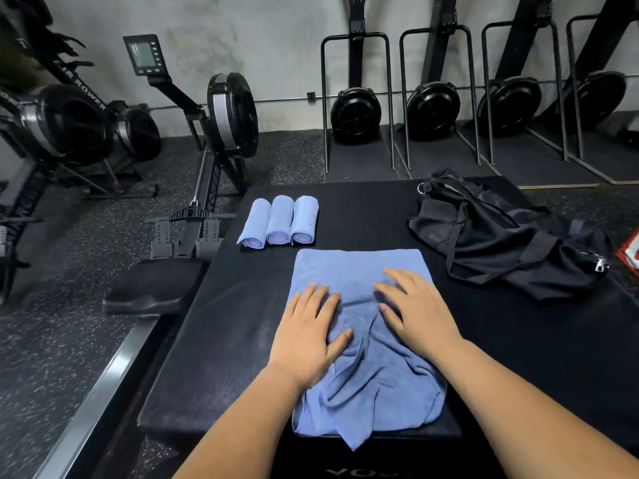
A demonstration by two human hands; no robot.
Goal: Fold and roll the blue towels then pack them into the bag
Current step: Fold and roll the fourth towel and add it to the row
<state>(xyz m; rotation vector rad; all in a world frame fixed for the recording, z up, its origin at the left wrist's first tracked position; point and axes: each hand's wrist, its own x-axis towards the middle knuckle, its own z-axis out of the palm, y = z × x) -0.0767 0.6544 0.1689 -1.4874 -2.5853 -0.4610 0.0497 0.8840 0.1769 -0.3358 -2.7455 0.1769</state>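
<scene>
The left forearm (242,423) and right forearm (518,402) reach in from the bottom edge; the left hand (307,335) lies palm down, fingers straight and slightly spread, on the left half of the towel (359,267); the right hand (416,312) lies the same way on the right half, a little farther out; neither grips anything, both rest flat on the cloth. The blue towel is spread on a black pad (224,340); beyond the fingertips it is smooth with a straight far edge; under the wrists it is rumpled, and a corner hangs over the pad's near edge. Past its far left corner three blue rolls (278,221) lie side by side, touching, ends toward the camera; to the right, well apart from the right hand, a black bag (501,243) slumps on the pad; a rower (231,112) stands on the floor beyond the pad's left side.
</scene>
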